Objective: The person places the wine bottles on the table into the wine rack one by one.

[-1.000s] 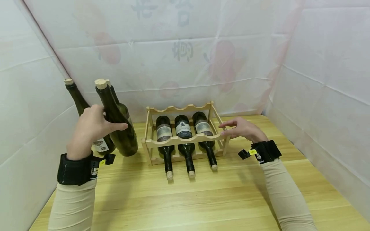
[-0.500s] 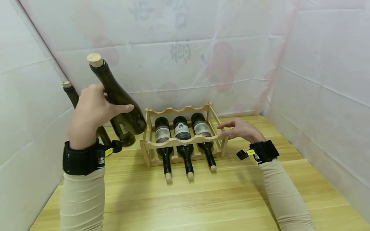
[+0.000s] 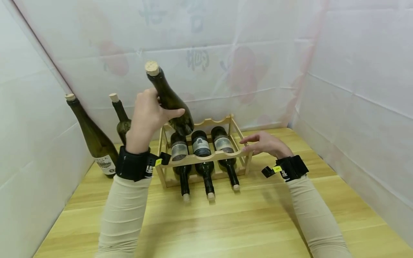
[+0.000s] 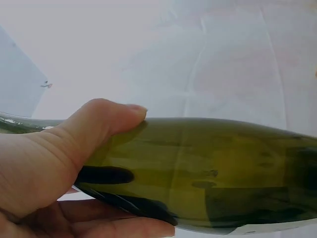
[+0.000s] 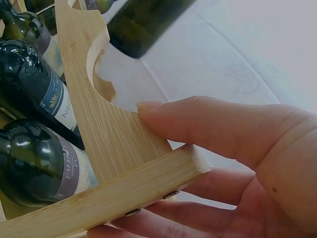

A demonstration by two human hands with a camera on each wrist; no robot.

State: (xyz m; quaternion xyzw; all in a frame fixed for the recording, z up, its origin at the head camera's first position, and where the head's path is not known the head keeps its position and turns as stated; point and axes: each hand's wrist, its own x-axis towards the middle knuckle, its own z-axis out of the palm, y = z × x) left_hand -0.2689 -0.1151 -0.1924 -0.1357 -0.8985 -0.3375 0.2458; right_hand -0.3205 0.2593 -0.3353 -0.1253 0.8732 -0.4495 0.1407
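Note:
My left hand (image 3: pixel 146 116) grips a dark green corked wine bottle (image 3: pixel 171 98) by its upper body and holds it tilted above the left part of a wooden wine rack (image 3: pixel 219 155). In the left wrist view, the thumb and fingers lie around the glass (image 4: pixel 198 158). My right hand (image 3: pixel 266 145) holds the rack's right front corner. The right wrist view shows its thumb (image 5: pixel 173 116) on the scalloped rail and its fingers along the outer side. Lying in the rack's lower level, a left bottle (image 3: pixel 179 148), a middle bottle (image 3: pixel 200 143) and a right bottle (image 3: pixel 222 143) point their corks forward.
A tall labelled bottle (image 3: pixel 93 132) stands at the table's left side. Another corked bottle (image 3: pixel 122 120) stands behind my left forearm, its lower part hidden. White cloth walls (image 3: pixel 258 64) close in the back and sides of the wooden table (image 3: pixel 219 229).
My left hand has lifted the bottle from among the standing bottles and carried it right, over the rack. The right hand has stayed at the rack's corner.

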